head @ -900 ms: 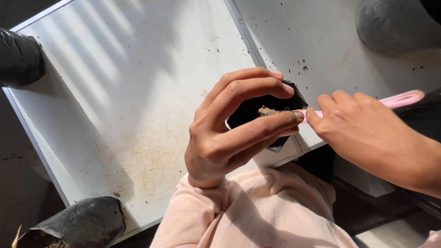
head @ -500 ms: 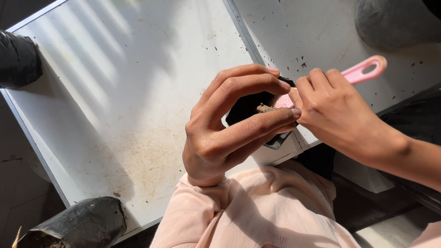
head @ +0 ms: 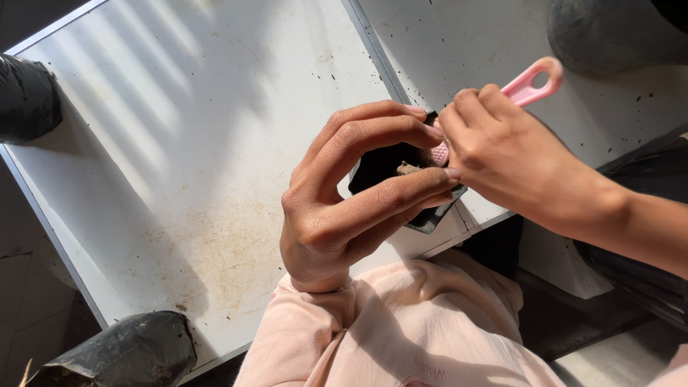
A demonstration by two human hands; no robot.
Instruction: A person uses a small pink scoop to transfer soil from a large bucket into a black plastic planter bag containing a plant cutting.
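Observation:
My left hand (head: 351, 193) curls around a small black plastic pot (head: 390, 168), thumb on its near side and fingers over its far rim. A bit of brown material (head: 408, 169) shows inside the pot's opening. My right hand (head: 509, 154) grips a pink plastic tool with a looped handle (head: 534, 82). The tool's working end points down into the pot's mouth between my left fingertips. Both hands meet above the seam between two white tabletops. A pale pink sleeve (head: 373, 330) covers my left forearm.
The white metal table (head: 158, 143) carries scattered soil specks and a brownish stain near its front edge. Black plastic grow bags sit at the far left (head: 29, 100), bottom left (head: 122, 355) and top right (head: 609, 32). A second white surface (head: 459, 50) adjoins on the right.
My right hand has moved left and tilted the pink tool upright, bringing its tip from beside the pot into the pot's opening. My left hand has held the pot nearly still.

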